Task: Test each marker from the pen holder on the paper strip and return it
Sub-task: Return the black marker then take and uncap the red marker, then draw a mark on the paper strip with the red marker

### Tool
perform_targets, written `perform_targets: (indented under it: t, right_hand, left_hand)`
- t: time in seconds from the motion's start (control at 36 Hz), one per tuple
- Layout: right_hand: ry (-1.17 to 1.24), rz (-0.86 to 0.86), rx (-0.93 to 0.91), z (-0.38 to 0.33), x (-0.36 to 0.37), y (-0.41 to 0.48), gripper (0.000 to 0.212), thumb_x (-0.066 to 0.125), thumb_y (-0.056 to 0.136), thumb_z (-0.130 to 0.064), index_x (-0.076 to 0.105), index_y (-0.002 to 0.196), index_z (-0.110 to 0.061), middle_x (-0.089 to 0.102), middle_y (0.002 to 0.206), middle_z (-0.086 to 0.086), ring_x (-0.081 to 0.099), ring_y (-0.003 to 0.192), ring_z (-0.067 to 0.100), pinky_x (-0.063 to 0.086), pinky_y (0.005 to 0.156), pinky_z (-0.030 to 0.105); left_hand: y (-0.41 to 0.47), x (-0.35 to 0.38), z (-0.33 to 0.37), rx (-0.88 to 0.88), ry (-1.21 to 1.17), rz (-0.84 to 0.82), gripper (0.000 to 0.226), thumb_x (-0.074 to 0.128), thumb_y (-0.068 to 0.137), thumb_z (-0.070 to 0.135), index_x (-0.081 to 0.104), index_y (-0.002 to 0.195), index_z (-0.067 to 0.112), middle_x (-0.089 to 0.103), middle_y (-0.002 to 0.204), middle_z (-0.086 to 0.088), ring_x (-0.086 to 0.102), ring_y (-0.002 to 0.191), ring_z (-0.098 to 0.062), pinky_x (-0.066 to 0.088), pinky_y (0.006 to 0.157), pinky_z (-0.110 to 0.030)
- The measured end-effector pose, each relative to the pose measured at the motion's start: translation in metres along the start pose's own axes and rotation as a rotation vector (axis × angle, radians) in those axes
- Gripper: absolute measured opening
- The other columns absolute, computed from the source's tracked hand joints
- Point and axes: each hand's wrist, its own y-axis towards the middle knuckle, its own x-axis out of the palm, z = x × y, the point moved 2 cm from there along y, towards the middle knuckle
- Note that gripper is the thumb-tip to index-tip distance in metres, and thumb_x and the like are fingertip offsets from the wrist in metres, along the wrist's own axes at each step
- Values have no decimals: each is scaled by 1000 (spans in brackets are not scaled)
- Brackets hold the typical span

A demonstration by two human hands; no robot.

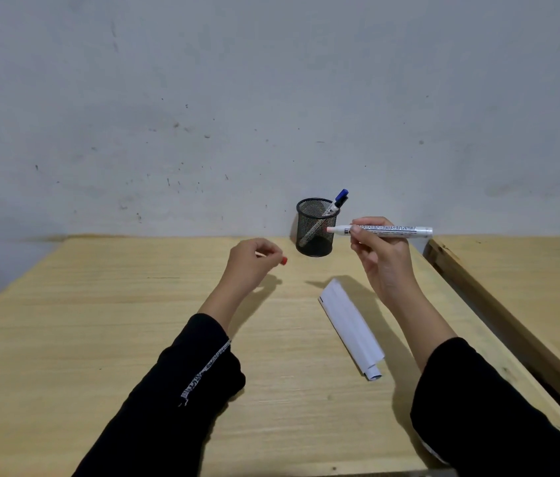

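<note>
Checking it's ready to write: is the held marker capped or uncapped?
Uncapped: the marker in the right hand shows a bare tip, and the left hand holds the red cap.

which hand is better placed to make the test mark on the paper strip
Right. The right hand already holds the uncapped marker, and the paper strip lies just below it. The left hand is off to the side, pinching the red cap.

A pale grey, scuffed wall (271, 98) fills everything from nine to three o'clock. Below it lies a light wooden tabletop (82, 321); a second wooden surface (519, 270) stands beside it at three o'clock.
</note>
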Motion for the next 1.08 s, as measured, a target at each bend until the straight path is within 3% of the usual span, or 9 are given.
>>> perform_targets:
  t: [0.06, 0.17, 0.33, 0.64, 0.69, 0.81, 0.92, 1.08]
  right_hand:
    - [-15, 11, 19, 3, -4, -1, 14, 58, 84, 7, 60, 81, -7, 61, 60, -6, 56, 57, 7, 47, 59, 14]
    - [-29, 38, 44, 7, -11, -2, 14, 59, 83, 6, 61, 80, -8, 61, 62, -4, 56, 59, 8, 48, 59, 15]
    - [-20, 59, 70, 9, -17, -2, 14, 60, 83, 5, 62, 80, -9, 60, 62, -4, 56, 59, 7, 48, 59, 14]
    - [-30, 48, 87, 11, -18, -3, 14, 59, 83, 5, 62, 80, -9, 60, 62, -5, 55, 59, 6, 48, 58, 14]
    - [-24, 46, 90, 12, -18, -4, 14, 60, 83, 4, 62, 80, -9, 59, 62, -4, 55, 59, 7, 48, 58, 14]
    - [-25, 32, 94, 13, -17, -5, 15, 59, 83, 4, 62, 79, -9, 60, 63, -5, 55, 59, 6, 48, 58, 14]
    - [-28, 33, 94, 12, -17, -6, 15, 60, 83, 4, 62, 80, -10, 60, 64, -4, 55, 60, 7, 48, 59, 14]
    - [-15, 57, 91, 12, -19, -8, 13, 60, 83, 3, 62, 80, -9, 60, 62, -5, 56, 61, 6, 48, 58, 13]
  left_hand:
    - [-3, 1, -10, -35, 86, -3, 9, 66, 79, 5, 67, 75, 13, 70, 88, -10, 60, 74, -16, 45, 52, -10]
    - [-8, 6, -25, -37, 141, -48, 11, 61, 79, -3, 65, 80, 7, 62, 85, -11, 54, 63, -9, 40, 44, -4]
    - [-2, 12, -33, 10, 340, -105, 11, 62, 79, 4, 68, 86, 9, 58, 77, -1, 58, 74, -18, 50, 74, -29]
    - [0, 18, -39, 92, 427, -110, 17, 62, 84, 8, 68, 99, 3, 59, 86, -4, 55, 78, -14, 38, 61, -9]
    - [-2, 19, -42, 101, 436, -103, 22, 61, 85, 13, 65, 105, 4, 55, 93, -3, 53, 85, -15, 38, 66, -13]
    - [-11, 22, -40, 119, 336, 2, 44, 61, 88, 22, 50, 127, 5, 36, 118, -1, 40, 106, -8, 35, 92, -18]
    - [-30, 18, -25, 288, 286, 214, 30, 55, 91, 19, 53, 119, 8, 33, 114, 9, 37, 111, -7, 37, 87, -7]
    - [-68, 41, -10, 517, 363, -83, 27, 53, 92, 18, 61, 117, 10, 55, 116, 1, 47, 110, -10, 29, 90, -2]
